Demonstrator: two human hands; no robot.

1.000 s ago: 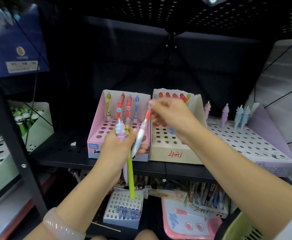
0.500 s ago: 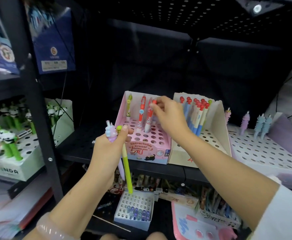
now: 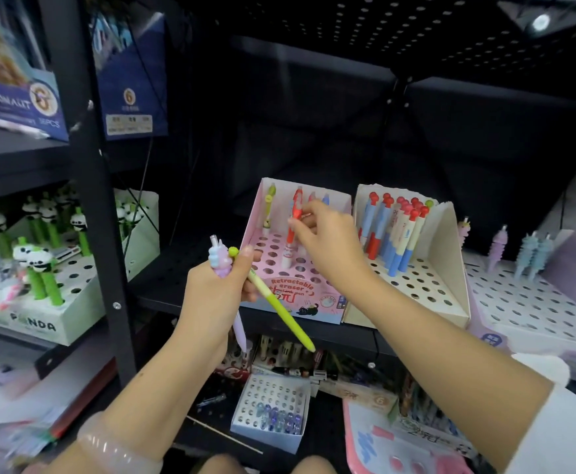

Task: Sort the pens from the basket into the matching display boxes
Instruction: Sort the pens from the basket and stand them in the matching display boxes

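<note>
My left hand (image 3: 216, 289) grips two pens in front of the shelf: a purple unicorn-topped pen (image 3: 218, 260) and a green pen (image 3: 281, 313) slanting down to the right. My right hand (image 3: 327, 239) reaches into the pink display box (image 3: 276, 289) and pinches a red-and-white pen (image 3: 291, 234) standing in one of its holes. A few other pens stand along the back of that box. To its right, a beige display box (image 3: 416, 292) holds several red-capped pens. The basket is out of view.
A lilac display box (image 3: 532, 302) with spiral-topped pens stands far right. Behind the black shelf post (image 3: 91, 200) on the left sits a panda pen box (image 3: 40, 309). Below the shelf are a small white holed box (image 3: 272, 412) and a pink tray (image 3: 392, 446).
The view has shifted left. My right hand carried the red-and-white pen from my left hand to the pink box and stood it in a hole. The green pen now slants more.
</note>
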